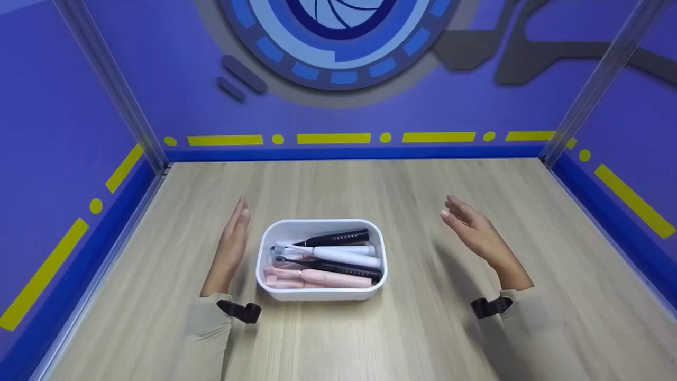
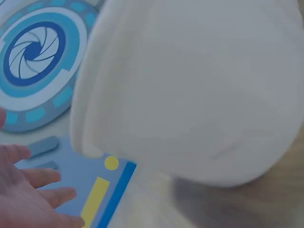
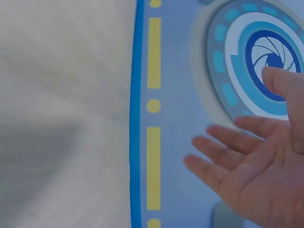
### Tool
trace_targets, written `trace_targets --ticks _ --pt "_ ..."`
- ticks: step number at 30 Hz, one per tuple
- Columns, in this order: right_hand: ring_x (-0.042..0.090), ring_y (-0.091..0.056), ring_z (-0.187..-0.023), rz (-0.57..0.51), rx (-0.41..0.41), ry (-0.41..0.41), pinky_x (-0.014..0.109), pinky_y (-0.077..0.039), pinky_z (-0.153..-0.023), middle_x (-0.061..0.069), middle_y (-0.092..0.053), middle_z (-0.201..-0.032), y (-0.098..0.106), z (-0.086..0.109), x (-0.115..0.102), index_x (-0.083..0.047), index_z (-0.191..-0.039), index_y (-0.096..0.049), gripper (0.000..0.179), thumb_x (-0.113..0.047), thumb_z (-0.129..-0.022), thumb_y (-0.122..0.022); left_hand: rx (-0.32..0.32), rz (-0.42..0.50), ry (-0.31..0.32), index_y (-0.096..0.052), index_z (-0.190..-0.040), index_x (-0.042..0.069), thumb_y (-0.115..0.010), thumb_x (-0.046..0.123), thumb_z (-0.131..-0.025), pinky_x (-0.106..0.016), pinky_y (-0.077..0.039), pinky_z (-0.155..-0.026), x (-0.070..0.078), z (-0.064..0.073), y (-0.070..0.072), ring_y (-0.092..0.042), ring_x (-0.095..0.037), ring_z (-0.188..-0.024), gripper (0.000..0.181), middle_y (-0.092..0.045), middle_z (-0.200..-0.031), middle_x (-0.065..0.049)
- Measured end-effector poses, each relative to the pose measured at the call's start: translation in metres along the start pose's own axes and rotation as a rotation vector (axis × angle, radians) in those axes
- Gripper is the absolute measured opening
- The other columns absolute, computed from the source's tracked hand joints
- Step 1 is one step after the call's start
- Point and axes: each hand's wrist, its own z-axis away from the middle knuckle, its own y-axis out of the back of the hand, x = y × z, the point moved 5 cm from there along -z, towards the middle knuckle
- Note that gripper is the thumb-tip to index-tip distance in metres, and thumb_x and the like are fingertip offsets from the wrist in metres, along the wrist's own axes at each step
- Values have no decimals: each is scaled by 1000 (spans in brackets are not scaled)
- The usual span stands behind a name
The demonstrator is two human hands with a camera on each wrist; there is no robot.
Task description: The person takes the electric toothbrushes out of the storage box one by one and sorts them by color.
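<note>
A white plastic bin [image 1: 321,295] stands on the table, left of centre. Inside lie several electric toothbrushes: a black one [image 1: 344,237] at the back, a white one [image 1: 349,257], another black one [image 1: 346,270], and a pink one [image 1: 338,278] at the front. My left hand [image 1: 231,248] is upright just left of the bin, its fingers straight and nothing in it. In the left wrist view the bin's outer wall [image 2: 190,95] fills most of the picture beside the hand. Well to the right of the bin, my right hand [image 1: 478,235] is empty, fingers spread and relaxed.
The wood-grain table [image 1: 338,338] is bounded by a blue printed panel [image 1: 338,119] at the back and similar panels left and right. Metal posts [image 1: 113,90] mark the back corners. Dark wrist cameras [image 1: 246,312] sit on both sleeves.
</note>
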Motion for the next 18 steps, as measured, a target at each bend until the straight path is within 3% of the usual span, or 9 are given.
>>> trace_targets --ticks 4,9,13,18 --pt "31 -44 -135 -76 -68 26 44 -37 -112 16 -47 -145 -5 -4 -7 -4 -147 -37 61 -40 -99 -49 -58 253 68 -11 -155 11 -19 39 -105 -47 -7 -123 -8 -1 -6 -13 -30 -149 58 -12 -161 -13" --pt "25 -54 -127 -209 -180 55 22 -45 -103 19 -52 -139 -14 -12 -22 -1 -141 -45 54 -33 -98 -53 -115 568 137 -13 -155 10 -19 35 -106 -44 -11 -123 -19 -3 -17 -18 -31 -148 55 -18 -159 -18" --pt "19 -60 -119 -274 -266 57 21 -47 -100 20 -56 -135 -20 -16 -35 -1 -139 -48 52 -30 -97 -56 -143 716 173 -18 -154 12 -22 33 -106 -40 -19 -121 -29 -5 -25 -23 -30 -146 53 -23 -158 -17" --pt "18 -64 -113 -272 -344 63 24 -49 -100 18 -61 -129 -31 -21 -47 0 -137 -50 50 -29 -96 -58 -148 831 204 -20 -154 9 -28 27 -105 -37 -19 -121 -38 -6 -33 -24 -26 -146 52 -24 -158 -16"
